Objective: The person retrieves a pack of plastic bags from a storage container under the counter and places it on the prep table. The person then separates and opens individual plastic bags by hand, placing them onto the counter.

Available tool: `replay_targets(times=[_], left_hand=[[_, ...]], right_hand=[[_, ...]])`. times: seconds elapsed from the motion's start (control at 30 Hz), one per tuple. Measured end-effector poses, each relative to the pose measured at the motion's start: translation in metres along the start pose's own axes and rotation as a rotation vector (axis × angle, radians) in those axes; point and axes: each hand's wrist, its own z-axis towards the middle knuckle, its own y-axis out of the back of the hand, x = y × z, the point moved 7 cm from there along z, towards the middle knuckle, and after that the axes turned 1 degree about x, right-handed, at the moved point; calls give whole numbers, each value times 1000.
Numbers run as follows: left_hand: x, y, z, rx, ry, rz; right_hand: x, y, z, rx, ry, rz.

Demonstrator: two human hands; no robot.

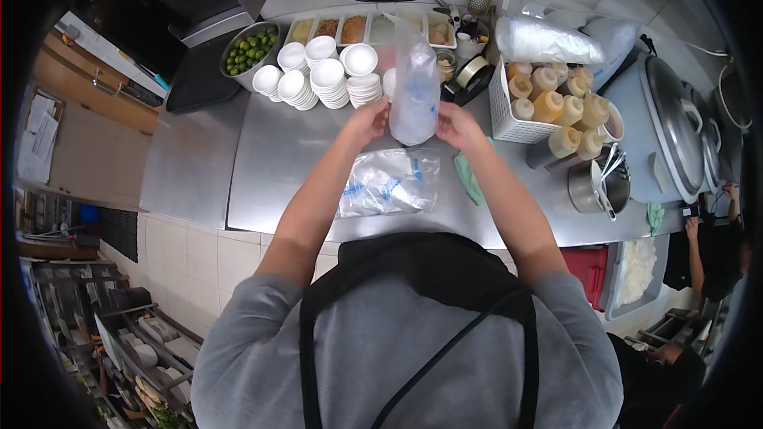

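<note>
Grey-shirted person (421,357) apparently steadies a clear bag (416,87) held between half-curled left fingers (381,114) and right fingers (447,117), next calling for even pressure.

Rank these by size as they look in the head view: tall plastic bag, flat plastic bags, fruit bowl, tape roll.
1. Tall plastic bag and flat plastic bags: too alike to rank
2. Fruit bowl
3. Tape roll

One head-worn view, facing forward and down (wide, dark-cornered); near, above the metal counter (274,163)
</note>
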Motion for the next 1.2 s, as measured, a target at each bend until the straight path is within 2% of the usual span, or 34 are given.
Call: replay_targets(times=[0.07, 0.1, 0.13, 0.17, 0.23, 0.27, 0.3, 0.33, 0.4, 0.43, 0.5, 0.57, 0.63, 0.7, 0.73, 0.8, 0.83, 0.9, 0.93, 1.0, 1.13, 1.2], left_hand=[[11, 1, -24, 40, -23, -62], [10, 3, -35, -3, -121, 146], [7, 4, -45, -44, -222, 355], [18, 11, -51, -43, -218, 354], [25, 15, -67, -4, -427, 595], [27, 15, -79, 1, -424, 596], [24, 15, -93, -58, -466, 813], [22, 12, -106, -119, -506, 1029], [24, 7, -123, -130, -548, 1042], [24, 5, -129, -143, -594, 1052], [35, 9, -130, -149, -639, 1036], [44, 12, -128, -151, -685, 1023], [52, 8, -127, -100, -697, 1050], [53, 2, -131, -137, -681, 1135], [54, 1, -133, -178, -662, 1219], [56, 0, -134, -211, -665, 1219], [57, 2, -134, -236, -662, 1213], [59, 5, -133, -254, -672, 1222], [60, 5, -133, -274, -679, 1229], [59, 4, -133, -266, -678, 1223], [58, 1, -134, -262, -680, 1248], [58, 0, -134, -263, -698, 1245]], right_hand=[[-13, 7, -33, 70, -34, -106], [-13, 13, -47, 64, -39, -103], [0, 19, -60, 20, 100, -389], [12, 24, -73, -24, 241, -675], [39, 44, -104, -248, 586, -1179], [41, 56, -117, -338, 642, -1447], [39, 66, -127, -428, 693, -1716], [31, 79, -135, -430, 690, -1716], [9, 97, -141, -440, 592, -1908], [10, 90, -145, -440, 591, -1908], [20, 50, -167, -466, 906, -1810], [-1, 35, -150, -229, 990, -1541], [-40, 19, -125, 75, 849, -1480], [-73, 10, -101, 190, 604, -1298], [-79, 6, -96, 193, 609, -1296], [-94, -3, -88, 345, 551, -1260], [-92, 1, -86, 345, 555, -1259], [-91, 30, -75, 321, 238, -1057], [-81, 36, -79, 314, 242, -1057], [-64, 46, -92, 247, 21, -994], [-66, 35, -102, 119, -34, -765], [-92, 29, -87, 238, 132, -909]])
